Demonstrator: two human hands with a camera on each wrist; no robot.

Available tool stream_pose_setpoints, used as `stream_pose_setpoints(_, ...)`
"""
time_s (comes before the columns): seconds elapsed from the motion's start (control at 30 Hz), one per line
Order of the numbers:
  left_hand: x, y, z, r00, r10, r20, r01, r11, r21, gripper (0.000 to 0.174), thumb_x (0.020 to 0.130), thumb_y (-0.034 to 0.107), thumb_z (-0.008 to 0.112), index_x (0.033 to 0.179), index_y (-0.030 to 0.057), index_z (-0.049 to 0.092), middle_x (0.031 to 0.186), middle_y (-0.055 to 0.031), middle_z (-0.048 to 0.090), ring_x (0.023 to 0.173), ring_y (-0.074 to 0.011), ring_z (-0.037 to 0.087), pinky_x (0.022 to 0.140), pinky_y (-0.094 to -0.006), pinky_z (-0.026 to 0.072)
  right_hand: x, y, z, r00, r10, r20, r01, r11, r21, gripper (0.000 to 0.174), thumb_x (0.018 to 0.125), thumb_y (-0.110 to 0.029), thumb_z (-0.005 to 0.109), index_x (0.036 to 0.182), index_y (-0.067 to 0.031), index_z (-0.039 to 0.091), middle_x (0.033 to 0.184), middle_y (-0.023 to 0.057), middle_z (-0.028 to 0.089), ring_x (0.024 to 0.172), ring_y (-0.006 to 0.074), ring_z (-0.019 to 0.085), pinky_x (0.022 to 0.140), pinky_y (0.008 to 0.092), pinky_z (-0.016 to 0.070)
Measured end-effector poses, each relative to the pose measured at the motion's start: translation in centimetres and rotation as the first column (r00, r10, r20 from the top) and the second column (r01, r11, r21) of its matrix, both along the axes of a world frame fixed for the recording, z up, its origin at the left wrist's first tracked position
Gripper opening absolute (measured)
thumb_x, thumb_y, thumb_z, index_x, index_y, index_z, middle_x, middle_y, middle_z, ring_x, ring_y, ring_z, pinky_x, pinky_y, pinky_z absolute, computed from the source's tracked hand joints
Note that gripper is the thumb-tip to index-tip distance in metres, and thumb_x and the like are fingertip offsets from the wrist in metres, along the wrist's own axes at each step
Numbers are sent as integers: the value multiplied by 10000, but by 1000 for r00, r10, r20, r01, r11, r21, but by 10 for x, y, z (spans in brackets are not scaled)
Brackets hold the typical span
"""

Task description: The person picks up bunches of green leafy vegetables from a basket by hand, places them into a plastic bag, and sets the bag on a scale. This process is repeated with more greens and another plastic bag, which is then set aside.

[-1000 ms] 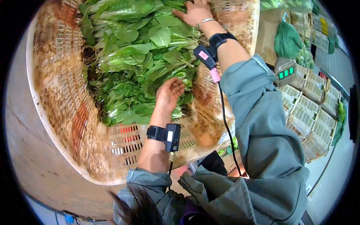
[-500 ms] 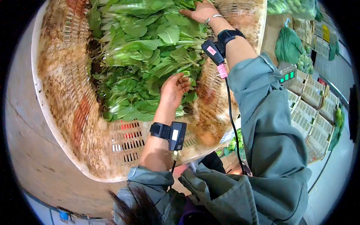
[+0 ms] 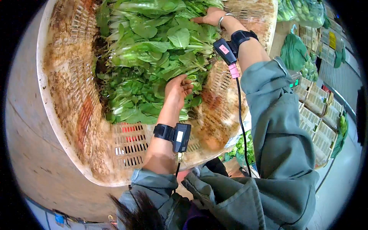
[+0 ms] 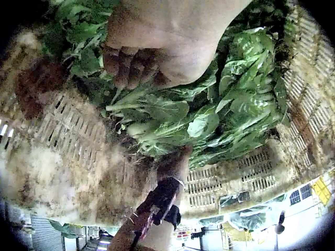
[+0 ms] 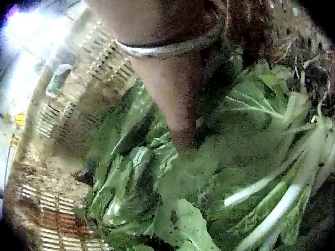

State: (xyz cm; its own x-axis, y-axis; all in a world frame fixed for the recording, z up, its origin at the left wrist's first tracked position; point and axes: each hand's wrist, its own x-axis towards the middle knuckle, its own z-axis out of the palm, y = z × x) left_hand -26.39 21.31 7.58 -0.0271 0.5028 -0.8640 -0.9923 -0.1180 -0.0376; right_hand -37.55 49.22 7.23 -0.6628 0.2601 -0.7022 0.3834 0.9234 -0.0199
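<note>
Leafy greens (image 3: 145, 53) with pale stems lie in layers inside a large, dirt-stained slotted basket (image 3: 73, 115). At their near right edge is my left hand (image 3: 177, 90), fingers loosely bent and nothing visible in them; the left wrist view shows this hand (image 4: 162, 42) over the leaves. My right hand (image 3: 212, 17), wearing a silver bangle, rests on the far right edge of the greens with its thumb extended. Down onto the leaves (image 5: 183, 225) points the thumb of the right hand (image 5: 167, 83) in the right wrist view; its other fingers are hidden there.
The basket's pale rim (image 3: 57, 134) curves around the left and near sides. To the right hang a green bag (image 3: 294, 51) and bagged greens (image 3: 308, 11), with stacked light crates (image 3: 316, 99) below. A black cable (image 3: 240, 115) runs from my right wrist.
The head view has shifted, so the basket and greens appear farther right. My left hand's fingers have bent in slightly. The right hand appears a little lower and farther right, still on the greens.
</note>
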Motion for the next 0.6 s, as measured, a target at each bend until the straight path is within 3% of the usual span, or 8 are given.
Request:
stream_pose_setpoints(0.07, 1, 0, 2, 1000, 14, -18, -14, 1000, -2, 285, 849, 196, 501, 1038, -16, 475, 804, -94, 546, 689, -192, 542, 611, -304, 436, -3, -5, 4, 984, 124, 126, -138, 985, 106, 862, 580, -730, 529, 892, 69, 612, 898, 242, 599, 807, 336, 590, 747, 372, 457)
stream_pose_setpoints(0.23, 3, 0, 4, 999, 33, -27, -33, 999, 13, 282, 844, 189, 513, 1037, -15, 477, 791, -97, 546, 693, -193, 540, 610, -307, 432, 1, -49, 49, 970, 215, 110, -236, 944, 232, 596, 642, -561, 607, 831, 3, 632, 838, 218, 610, 796, 325, 601, 736, 382, 479)
stream_pose_setpoints(0.33, 1, -1, 8, 1000, 24, -15, -24, 999, 21, 272, 840, 185, 521, 1028, -9, 487, 784, -97, 546, 694, -198, 540, 617, -314, 439, 4, -43, 50, 988, 152, 31, -155, 968, 199, 612, 620, -569, 624, 858, -6, 629, 839, 212, 613, 796, 320, 603, 740, 380, 478)
stream_pose_setpoints(0.4, -2, 1, 13, 999, 49, 9, -49, 999, 5, 264, 840, 188, 522, 1018, -5, 498, 798, -99, 546, 701, -205, 538, 625, -322, 447, 11, 0, 9, 989, 139, -50, -133, 985, 106, 660, 572, -572, 663, 882, 10, 618, 840, 196, 619, 800, 309, 604, 738, 372, 476)
stream_pose_setpoints(0.47, 0, 2, 6, 998, 58, 22, -58, 998, -19, 265, 841, 191, 518, 1022, -3, 502, 816, -101, 545, 715, -210, 537, 629, -326, 452, 16, 7, -1, 999, -10, -31, 8, 999, -35, 621, 601, -534, 664, 881, 18, 612, 844, 200, 616, 799, 304, 604, 729, 377, 476)
stream_pose_setpoints(0.5, 2, 0, 3, 997, 70, 22, -70, 998, -10, 270, 843, 193, 515, 1028, -4, 500, 821, -101, 543, 719, -211, 536, 628, -324, 451, 19, 11, -4, 1000, -10, -23, 9, 999, -34, 621, 601, -534, 664, 881, 18, 612, 844, 200, 616, 799, 304, 604, 729, 377, 476)
stream_pose_setpoints(0.57, 4, -2, 1, 996, 89, 27, -88, 996, -20, 295, 844, 180, 519, 1057, -18, 476, 792, -91, 542, 670, -181, 537, 577, -299, 431, 10, -7, 13, 964, 71, 256, -64, 997, -36, 586, 678, -508, 566, 852, 49, 629, 918, 241, 593, 873, 350, 565, 749, 398, 455)
stream_pose_setpoints(0.6, 6, -3, 2, 995, 91, 31, -90, 996, -20, 295, 844, 180, 519, 1057, -18, 476, 792, -91, 542, 670, -181, 537, 577, -299, 431, 14, -12, 14, 963, 73, 260, -66, 997, -36, 586, 678, -508, 566, 852, 49, 629, 918, 241, 593, 873, 350, 565, 749, 398, 455)
